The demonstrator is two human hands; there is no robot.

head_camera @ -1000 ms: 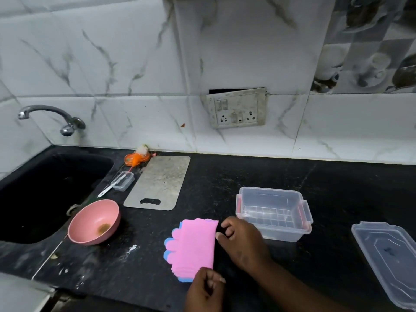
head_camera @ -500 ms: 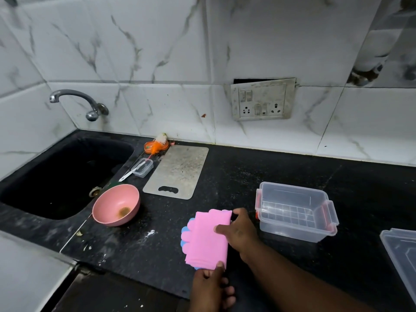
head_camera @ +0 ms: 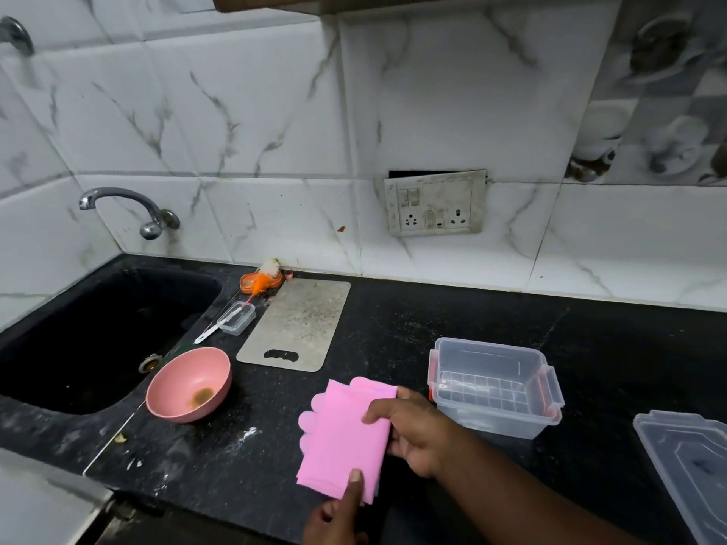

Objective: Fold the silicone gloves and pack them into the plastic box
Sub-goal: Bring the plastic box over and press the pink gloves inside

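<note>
The folded pink silicone gloves are held just above the black counter's front edge, finger ends pointing left. My right hand grips their right edge, thumb on top. My left hand pinches the near bottom edge with its thumb on the pink surface. The clear plastic box with red-tinted latches stands open and empty just right of my right hand. Its clear lid lies further right, cut off by the frame edge.
A pink bowl sits left of the gloves beside the black sink. A grey cutting board, a small clear container and an orange brush lie behind. A tiled wall with a socket plate backs the counter.
The gloves have lifted and tilted slightly off the counter; the blue edge no longer shows. My head view has risen and shifted, so everything sits lower and to the right.
</note>
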